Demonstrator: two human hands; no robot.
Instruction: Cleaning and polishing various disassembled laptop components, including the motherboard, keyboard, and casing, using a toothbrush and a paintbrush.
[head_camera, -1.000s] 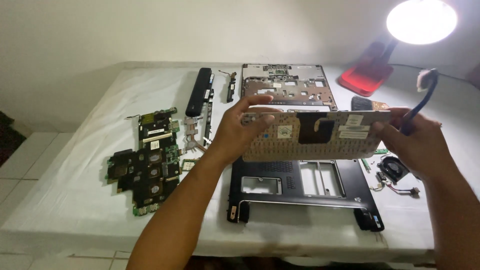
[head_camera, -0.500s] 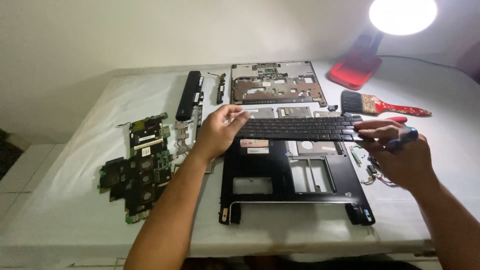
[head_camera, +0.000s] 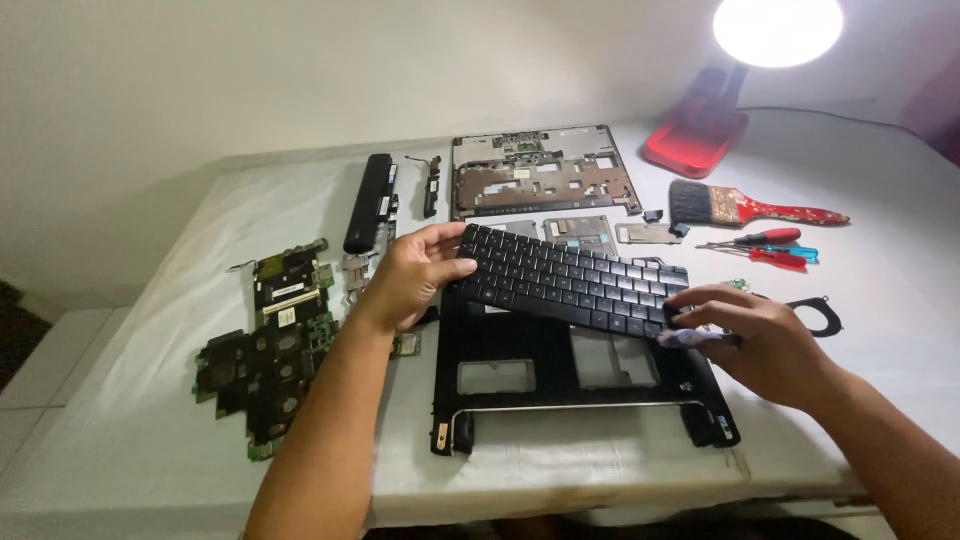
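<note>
Two bare hands hold a black laptop keyboard (head_camera: 572, 280) by its short ends above the black laptop frame (head_camera: 560, 385) near the table's front edge. Left hand (head_camera: 415, 275) pinches one end, thumb on the keys; right hand (head_camera: 765, 335) curls under the other. Thin and light, it looks prone to flexing, best gripped at both ends, clear of the keycaps.

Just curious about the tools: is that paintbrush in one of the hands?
No, the paintbrush lies on the table beside the red lamp base, away from both hands.
</note>
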